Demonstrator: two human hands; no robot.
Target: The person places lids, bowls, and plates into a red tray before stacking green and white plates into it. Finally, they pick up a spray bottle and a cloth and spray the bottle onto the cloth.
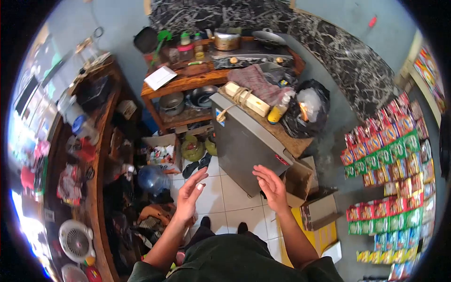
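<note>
My left hand (189, 195) is held up in front of my body, fingers stretched out, with nothing in it. Facing it across a gap, my right hand (271, 189) is raised too, its fingers extended and its palm turned inward. Neither hand touches anything. Beyond and between them stands a small grey fridge (239, 141), tilted in the view, nearest to my right hand. On its top lie a white power strip (251, 101) with its cord coiled round it and a yellow bottle (279, 110).
A wooden table (197, 75) at the back bears a gas stove (249, 61) and a kettle (227, 39). Sachet strips (385, 164) hang at right. Cardboard boxes (319, 211) sit by the fridge. A wooden shelf (101, 164) with a white fan (76, 240) runs along the left.
</note>
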